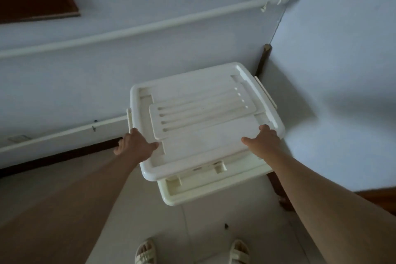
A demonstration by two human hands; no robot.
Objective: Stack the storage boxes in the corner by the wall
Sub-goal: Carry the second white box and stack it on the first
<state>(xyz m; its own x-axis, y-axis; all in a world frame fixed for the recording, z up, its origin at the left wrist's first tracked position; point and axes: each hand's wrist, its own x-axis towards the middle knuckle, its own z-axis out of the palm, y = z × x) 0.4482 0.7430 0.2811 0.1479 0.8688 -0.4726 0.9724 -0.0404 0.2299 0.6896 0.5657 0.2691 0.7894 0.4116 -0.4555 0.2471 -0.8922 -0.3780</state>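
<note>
A white lidded storage box (199,113) fills the middle of the head view, close to the room corner. It sits above a second white box (192,193), whose near rim sticks out under it toward me. My left hand (135,143) grips the upper box's left edge, thumb on the lid and fingers curled over the side. Over at the near right corner, my right hand (261,141) grips the same box, thumb resting on the lid. Whether the upper box rests fully on the lower one or hangs just above it, I cannot tell.
Two pale walls meet at a corner (267,53) right behind the boxes. A white pipe (150,25) runs along the back wall, with a dark skirting board (64,156) below. My sandalled feet (147,253) stand on the tiled floor just before the stack.
</note>
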